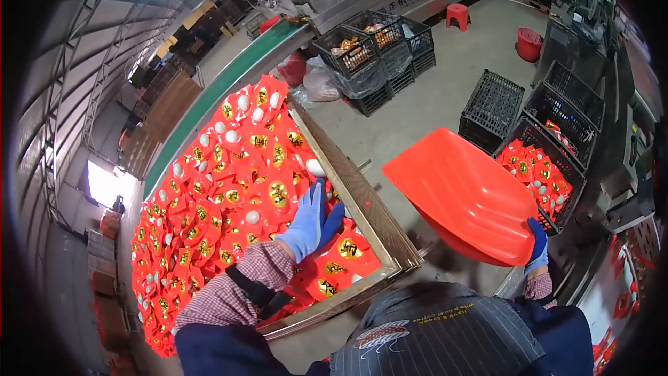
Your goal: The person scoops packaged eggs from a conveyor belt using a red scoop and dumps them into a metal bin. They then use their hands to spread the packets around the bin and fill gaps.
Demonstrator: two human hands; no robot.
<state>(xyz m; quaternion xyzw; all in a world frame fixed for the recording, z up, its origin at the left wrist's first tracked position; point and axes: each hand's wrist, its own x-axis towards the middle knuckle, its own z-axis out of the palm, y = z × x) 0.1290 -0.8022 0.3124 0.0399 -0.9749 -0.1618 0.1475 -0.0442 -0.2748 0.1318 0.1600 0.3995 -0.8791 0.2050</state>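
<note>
Striped apron (445, 334) nearest. Left hand (309, 223) gloved, fingers partly spread, palm down on red packets (278, 191) in wood-sided bin (362, 202). Right hand (538, 247) closed on edge of red scoop (466, 195), held beside bin. Step looks like packet handling; any scoop move calls for clearing the rim.

Left grip (311, 223) spread, right grip (538, 245) closed

Factory packing hall, steel roof trusses (97, 76), green conveyor belt (219, 94), stacked crates (379, 49)
</note>
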